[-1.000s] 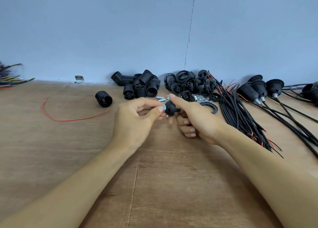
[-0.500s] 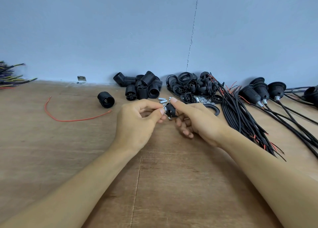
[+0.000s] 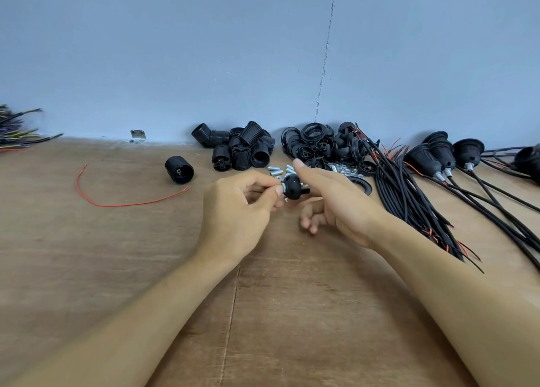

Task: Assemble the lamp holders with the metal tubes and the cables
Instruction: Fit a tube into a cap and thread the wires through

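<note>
My right hand point(image 3: 336, 202) holds a small black lamp holder cap point(image 3: 293, 186) between thumb and fingers. My left hand point(image 3: 238, 208) pinches a short metal tube point(image 3: 282, 187) at the cap's left side; most of the tube is hidden by my fingertips. Loose metal tubes point(image 3: 277, 169) lie just behind my hands. A bundle of black cables point(image 3: 409, 193) with red wire ends lies to the right.
A pile of threaded black lamp holder bodies point(image 3: 239, 150) and a pile of black caps and rings point(image 3: 324, 145) stand by the blue wall. One lone holder body point(image 3: 179, 169) and a red wire point(image 3: 117, 204) lie left. Assembled holders with cables point(image 3: 447, 155) sit far right.
Both hands have stayed together on the cap and tube. My right hand's lower fingers have spread a little and the cap has turned slightly.
</note>
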Available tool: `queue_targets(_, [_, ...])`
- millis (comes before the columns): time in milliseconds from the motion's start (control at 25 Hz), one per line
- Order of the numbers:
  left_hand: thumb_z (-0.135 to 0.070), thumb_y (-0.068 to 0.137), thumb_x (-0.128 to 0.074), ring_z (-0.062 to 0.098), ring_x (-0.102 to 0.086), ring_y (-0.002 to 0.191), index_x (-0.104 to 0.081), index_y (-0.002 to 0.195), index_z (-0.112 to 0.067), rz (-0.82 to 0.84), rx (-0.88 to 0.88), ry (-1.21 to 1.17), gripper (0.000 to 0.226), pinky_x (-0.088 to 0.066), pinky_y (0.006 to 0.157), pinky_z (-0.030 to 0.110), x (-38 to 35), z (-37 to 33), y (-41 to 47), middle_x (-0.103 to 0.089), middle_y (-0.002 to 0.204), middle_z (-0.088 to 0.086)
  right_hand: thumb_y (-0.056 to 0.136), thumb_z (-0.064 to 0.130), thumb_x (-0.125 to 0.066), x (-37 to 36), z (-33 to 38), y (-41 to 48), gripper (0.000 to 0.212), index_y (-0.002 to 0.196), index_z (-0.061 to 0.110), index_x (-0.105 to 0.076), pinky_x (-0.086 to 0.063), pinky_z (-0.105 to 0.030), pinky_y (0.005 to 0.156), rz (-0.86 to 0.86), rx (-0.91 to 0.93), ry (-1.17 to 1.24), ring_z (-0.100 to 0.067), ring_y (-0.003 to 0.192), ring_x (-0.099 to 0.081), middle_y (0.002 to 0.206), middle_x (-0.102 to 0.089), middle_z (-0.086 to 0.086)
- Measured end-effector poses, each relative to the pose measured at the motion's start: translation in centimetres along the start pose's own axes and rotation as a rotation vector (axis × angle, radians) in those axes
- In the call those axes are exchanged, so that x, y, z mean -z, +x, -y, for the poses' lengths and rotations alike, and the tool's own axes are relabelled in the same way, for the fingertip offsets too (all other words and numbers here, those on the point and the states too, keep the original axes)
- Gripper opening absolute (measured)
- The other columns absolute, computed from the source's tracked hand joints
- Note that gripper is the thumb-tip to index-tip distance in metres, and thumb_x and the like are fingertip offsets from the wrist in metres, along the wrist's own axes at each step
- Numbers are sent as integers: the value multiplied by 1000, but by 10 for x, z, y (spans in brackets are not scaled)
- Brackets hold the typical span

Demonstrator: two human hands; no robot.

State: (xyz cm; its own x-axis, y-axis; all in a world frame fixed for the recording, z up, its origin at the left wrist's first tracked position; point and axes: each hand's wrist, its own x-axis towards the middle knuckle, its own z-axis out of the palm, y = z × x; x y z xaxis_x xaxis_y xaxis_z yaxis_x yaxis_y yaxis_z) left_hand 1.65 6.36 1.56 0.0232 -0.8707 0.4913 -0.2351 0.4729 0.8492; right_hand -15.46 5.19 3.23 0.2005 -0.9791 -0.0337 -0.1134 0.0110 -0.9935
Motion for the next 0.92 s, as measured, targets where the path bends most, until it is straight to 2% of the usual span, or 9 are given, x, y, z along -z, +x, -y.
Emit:
queue_targets(80, [4, 87, -73, 13, -74, 65, -77, 85, -8, 1, 53, -39, 13, -61, 65, 24, 2, 2, 2, -76, 70, 3, 97, 42, -61, 0, -1, -1, 29, 92, 15, -71, -48, -27, 49, 97, 46, 17, -21, 59, -58, 92, -66, -15])
queue_targets(120, [5, 87, -73, 12, -74, 64, -77, 85, -5, 9, 57, -37, 11, -60, 64, 22, 3, 3, 2, -75, 70, 4, 97, 41, -61, -1, -2, -1, 29, 86, 15, -70, -47, -26, 49, 114, 39, 5, -20, 58, -57, 87, -65, -13])
queue_targets(280, [4, 85, -74, 13, -74, 64, -77, 81, -11, 31, -15, 22, 16, -63, 68, 31, 2, 0, 3, -75, 69, 0, 94, 58, -55, -1, -3, 1, 50, 76, 12, -62, -35, -22, 39, 66, -36, -39, -15, 45, -46, 62, -55, -6])
queue_targets(400, [1, 84, -76, 7, -73, 66, -78, 79, -17, 34, -161, 128, 19, -62, 70, 36, 1, 0, 0, -75, 70, -8, 92, 67, -51, 2, -1, -1, 56, 63, 22, -68, -27, -19, 38, 63, -84, -73, -13, 39, -39, 56, -48, -2])
queue_targets(480, [0, 83, -76, 5, -72, 67, -80, 81, -16, 29, -239, 184, 16, -59, 67, 34, 1, 3, -2, -75, 72, -11, 89, 72, -52, 1, -1, -1, 61, 55, 23, -65, -25, -17, 37, 31, -120, -93, -13, 38, -37, 54, -46, -1])
queue_targets(560, [-1, 84, -76, 7, -72, 66, -80, 82, -16, 30, -258, 192, 16, -58, 66, 35, 2, 5, -2, -75, 72, -11, 86, 74, -53, 0, -1, 0, 62, 55, 21, -62, -26, -17, 37, -2, -124, -97, -14, 37, -37, 54, -46, -3])
queue_targets(680, [-2, 85, -75, 9, -72, 70, -79, 85, -17, 39, -198, 165, 16, -58, 68, 33, 2, 6, -2, -75, 75, -11, 87, 73, -54, -3, -1, -1, 64, 72, 12, -63, -28, -19, 37, -45, -79, -132, -16, 39, -41, 56, -49, -6])
queue_targets(800, [-4, 86, -76, 5, -69, 75, -73, 90, -30, 30, -64, 133, 26, -54, 71, 15, 2, 6, -1, -74, 81, -12, 89, 73, -50, -8, -3, -2, 62, 71, 14, -59, -32, -21, 37, -103, 5, -251, -16, 41, -44, 60, -56, -6])
queue_targets(920, [-5, 86, -75, 5, -66, 74, -71, 91, -31, 58, 41, 159, 27, -48, 70, 9, 4, 9, 3, -73, 82, -10, 96, 62, -46, -5, -9, 0, 51, 70, 21, -61, -43, -23, 54, -341, 186, -558, -7, 54, -52, 64, -61, 9])
